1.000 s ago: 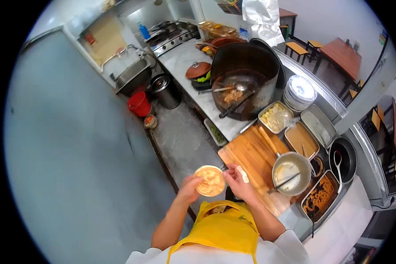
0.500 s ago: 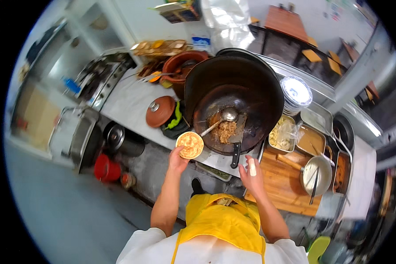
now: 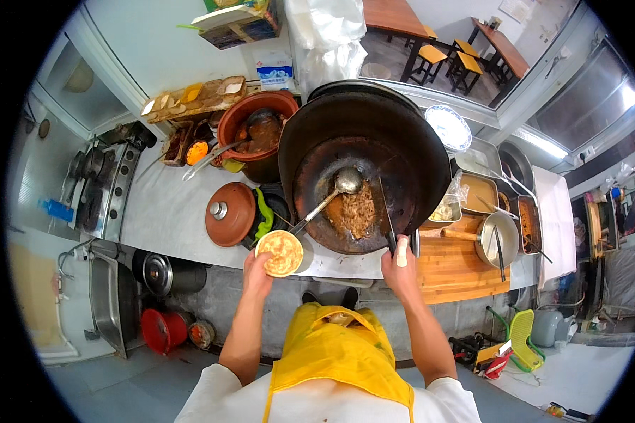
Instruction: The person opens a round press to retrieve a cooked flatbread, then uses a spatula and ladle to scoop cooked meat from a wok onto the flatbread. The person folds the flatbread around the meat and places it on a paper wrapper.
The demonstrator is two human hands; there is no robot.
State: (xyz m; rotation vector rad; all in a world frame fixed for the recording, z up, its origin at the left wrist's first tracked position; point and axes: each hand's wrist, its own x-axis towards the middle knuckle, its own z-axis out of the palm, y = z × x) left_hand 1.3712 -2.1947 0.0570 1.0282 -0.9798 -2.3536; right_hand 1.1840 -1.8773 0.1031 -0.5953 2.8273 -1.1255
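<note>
My left hand [image 3: 256, 276] holds a round, browned flatbread [image 3: 282, 254] by its left edge, at the near rim of a big dark wok [image 3: 415, 187]. At that rim, my right hand [image 3: 402, 275], with a bandage on it, is closed round the handle of a cleaver [image 3: 386, 204]. Its blade looks thin, turned nearly edge-on, and stands just right of a heap of brown chopped meat [image 3: 360, 213] in the wok. A metal ladle [image 3: 348, 180] lies in the wok with its bowl above the meat and its handle reaching toward the flatbread.
Left of the wok stand a brown pot of stew [image 3: 229, 125], a brown lid [image 3: 231, 211] and a green pepper [image 3: 264, 213]. At right are stacked plates [image 3: 448, 128], metal trays [image 3: 481, 192], a saucepan [image 3: 498, 241] and a wooden board [image 3: 448, 271]. A red bucket [image 3: 164, 330] stands on the floor.
My right hand has gone from open beside the cleaver to gripping its handle. The blade has turned from lying flat to nearly edge-on. The flatbread stays in my left hand; the view has shifted.
</note>
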